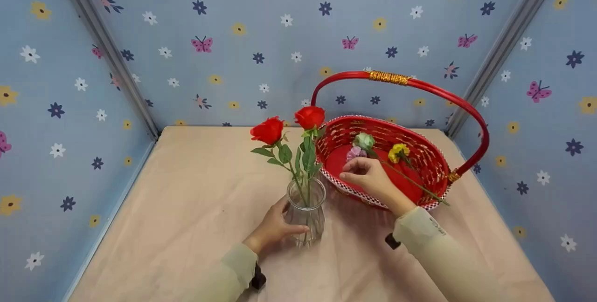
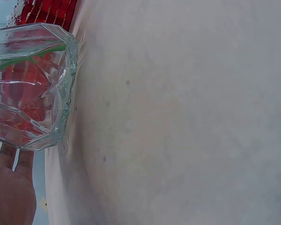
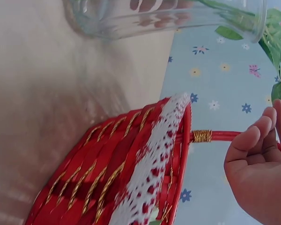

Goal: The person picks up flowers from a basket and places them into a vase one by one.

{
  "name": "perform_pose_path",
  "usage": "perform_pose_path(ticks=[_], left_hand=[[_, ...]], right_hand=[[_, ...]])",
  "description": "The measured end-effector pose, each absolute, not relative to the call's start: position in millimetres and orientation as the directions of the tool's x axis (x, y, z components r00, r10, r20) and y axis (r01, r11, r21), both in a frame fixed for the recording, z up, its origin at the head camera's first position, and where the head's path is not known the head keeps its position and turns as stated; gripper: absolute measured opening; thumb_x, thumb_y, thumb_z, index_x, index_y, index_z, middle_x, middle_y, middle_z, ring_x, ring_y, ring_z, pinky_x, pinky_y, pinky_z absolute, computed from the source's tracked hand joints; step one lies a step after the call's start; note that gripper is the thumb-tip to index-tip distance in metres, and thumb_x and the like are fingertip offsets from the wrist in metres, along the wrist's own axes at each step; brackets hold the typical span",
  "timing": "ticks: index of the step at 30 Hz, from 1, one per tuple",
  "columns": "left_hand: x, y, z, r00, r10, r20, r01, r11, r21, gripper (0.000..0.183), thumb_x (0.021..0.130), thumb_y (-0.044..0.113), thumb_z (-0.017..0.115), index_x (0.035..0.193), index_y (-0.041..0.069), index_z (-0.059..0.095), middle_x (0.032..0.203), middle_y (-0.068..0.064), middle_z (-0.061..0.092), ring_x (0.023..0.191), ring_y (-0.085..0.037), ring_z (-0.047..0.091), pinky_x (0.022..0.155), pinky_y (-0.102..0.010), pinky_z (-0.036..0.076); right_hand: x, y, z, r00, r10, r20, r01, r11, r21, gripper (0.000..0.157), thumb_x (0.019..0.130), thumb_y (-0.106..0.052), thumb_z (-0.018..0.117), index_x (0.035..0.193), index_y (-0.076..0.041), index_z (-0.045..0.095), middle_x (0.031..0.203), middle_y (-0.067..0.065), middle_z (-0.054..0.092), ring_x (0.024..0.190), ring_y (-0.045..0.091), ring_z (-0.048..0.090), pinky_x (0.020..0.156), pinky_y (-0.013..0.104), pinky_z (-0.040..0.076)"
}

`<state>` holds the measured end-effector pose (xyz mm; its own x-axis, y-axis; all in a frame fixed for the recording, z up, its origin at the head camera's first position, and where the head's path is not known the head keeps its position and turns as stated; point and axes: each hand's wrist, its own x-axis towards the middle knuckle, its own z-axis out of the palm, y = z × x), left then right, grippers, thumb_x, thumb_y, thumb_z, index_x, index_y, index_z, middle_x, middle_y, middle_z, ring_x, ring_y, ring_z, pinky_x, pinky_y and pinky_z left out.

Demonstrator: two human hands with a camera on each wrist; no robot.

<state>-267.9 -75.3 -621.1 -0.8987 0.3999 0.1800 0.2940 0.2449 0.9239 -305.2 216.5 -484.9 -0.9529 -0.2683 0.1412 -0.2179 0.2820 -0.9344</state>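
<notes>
A clear glass vase (image 1: 305, 220) stands on the table, with two red roses (image 1: 267, 130) on green leafy stems in it. My left hand (image 1: 276, 227) grips the vase from its left side, thumb across the front. In the left wrist view the vase's faceted base (image 2: 61, 93) is at the upper left. My right hand (image 1: 371, 178) hovers over the near left part of a red woven basket (image 1: 336, 185), fingers loosely bent and holding nothing. Just beyond its fingertips, inside the basket, are a pink flower (image 1: 356, 153) and a pale green flower (image 1: 364, 140).
A yellow flower (image 1: 399, 153) lies in the basket's right half. One long green stem (image 1: 415, 183) crosses the basket and pokes over its near right rim. The tall red handle (image 1: 447, 91), wrapped in gold, arches above. Patterned blue panels (image 1: 261, 27) stand behind and at both sides.
</notes>
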Motion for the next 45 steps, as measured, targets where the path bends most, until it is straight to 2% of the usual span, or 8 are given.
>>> perform_pose_path(ticks=[3, 6, 12, 19, 26, 34, 38, 45], left_hand=[[-267.8, -74.8, -620.9, -0.898, 0.401, 0.180, 0.290, 0.232, 0.929, 0.099, 0.069, 0.030, 0.090, 0.151, 0.022, 0.035, 0.147, 0.002, 0.047, 0.138, -0.019, 0.041, 0.115, -0.039, 0.034], [-267.7, -74.6, -620.7, -0.897, 0.401, 0.185, 0.294, 0.231, 0.927, 0.100, 0.069, 0.030, 0.090, 0.151, 0.022, 0.034, 0.149, 0.001, 0.045, 0.139, -0.020, 0.041, 0.114, -0.039, 0.034], [-267.4, -75.6, -622.5, -0.899, 0.396, 0.188, 0.302, 0.251, 0.920, 0.100, 0.068, 0.040, 0.089, 0.150, 0.023, 0.036, 0.146, 0.002, 0.048, 0.137, -0.019, 0.043, 0.113, -0.039, 0.036], [-265.9, -75.4, -623.3, -0.907, 0.387, 0.166, 0.283, 0.269, 0.921, 0.102, 0.066, 0.045, 0.089, 0.150, 0.025, 0.035, 0.147, 0.002, 0.047, 0.138, -0.020, 0.042, 0.113, -0.039, 0.035], [-266.8, -75.1, -623.0, -0.905, 0.387, 0.174, 0.286, 0.252, 0.924, 0.100, 0.067, 0.043, 0.089, 0.150, 0.026, 0.036, 0.147, 0.001, 0.047, 0.137, -0.021, 0.042, 0.113, -0.041, 0.035], [-266.3, -75.6, -619.3, -0.907, 0.396, 0.140, 0.268, 0.290, 0.919, 0.102, 0.070, 0.044, 0.087, 0.153, 0.023, 0.032, 0.153, -0.005, 0.039, 0.140, -0.030, 0.038, 0.114, -0.043, 0.035], [-266.0, -75.6, -618.9, -0.910, 0.392, 0.134, 0.261, 0.291, 0.920, 0.103, 0.069, 0.044, 0.088, 0.153, 0.023, 0.032, 0.154, -0.004, 0.039, 0.141, -0.028, 0.037, 0.114, -0.042, 0.034], [-266.8, -74.4, -620.7, -0.908, 0.394, 0.141, 0.262, 0.273, 0.926, 0.103, 0.069, 0.042, 0.088, 0.153, 0.022, 0.032, 0.154, -0.004, 0.039, 0.141, -0.026, 0.038, 0.114, -0.040, 0.034]], right_hand=[[-304.8, 224.1, -486.4, -0.952, -0.271, 0.143, -0.222, 0.289, -0.931, 0.024, 0.086, -0.013, 0.076, 0.102, 0.004, 0.069, 0.093, 0.016, 0.068, 0.078, 0.024, 0.058, 0.068, 0.024, 0.054], [-303.8, 231.8, -487.8, -0.955, -0.260, 0.139, -0.218, 0.304, -0.927, 0.023, 0.086, -0.017, 0.077, 0.102, -0.003, 0.071, 0.096, 0.015, 0.069, 0.079, 0.024, 0.058, 0.070, 0.024, 0.054], [-300.0, 244.7, -487.2, -0.965, -0.232, 0.121, -0.196, 0.336, -0.921, 0.022, 0.085, -0.024, 0.078, 0.101, -0.011, 0.072, 0.097, 0.009, 0.070, 0.081, 0.023, 0.059, 0.072, 0.026, 0.055], [-297.9, 259.2, -493.7, -0.969, -0.208, 0.132, -0.204, 0.378, -0.903, 0.020, 0.086, -0.022, 0.077, 0.102, -0.011, 0.072, 0.102, 0.010, 0.070, 0.086, 0.025, 0.060, 0.074, 0.025, 0.055], [-285.1, 269.6, -479.5, -0.974, -0.202, 0.105, -0.185, 0.434, -0.882, 0.025, 0.087, -0.019, 0.075, 0.107, -0.004, 0.070, 0.108, 0.015, 0.070, 0.091, 0.027, 0.061, 0.077, 0.022, 0.054], [-293.6, 293.5, -503.4, -0.980, -0.149, 0.133, -0.185, 0.426, -0.885, 0.027, 0.086, -0.024, 0.077, 0.107, -0.007, 0.071, 0.109, 0.016, 0.070, 0.091, 0.024, 0.063, 0.077, 0.020, 0.053], [-291.8, 299.7, -505.6, -0.984, -0.127, 0.125, -0.169, 0.442, -0.881, 0.027, 0.086, -0.028, 0.077, 0.106, -0.011, 0.071, 0.107, 0.010, 0.070, 0.091, 0.019, 0.064, 0.077, 0.021, 0.054], [-292.9, 310.3, -509.0, -0.991, -0.105, 0.079, -0.120, 0.486, -0.865, 0.039, 0.083, -0.039, 0.077, 0.111, -0.013, 0.070, 0.111, 0.008, 0.069, 0.095, 0.023, 0.062, 0.082, 0.022, 0.054]])
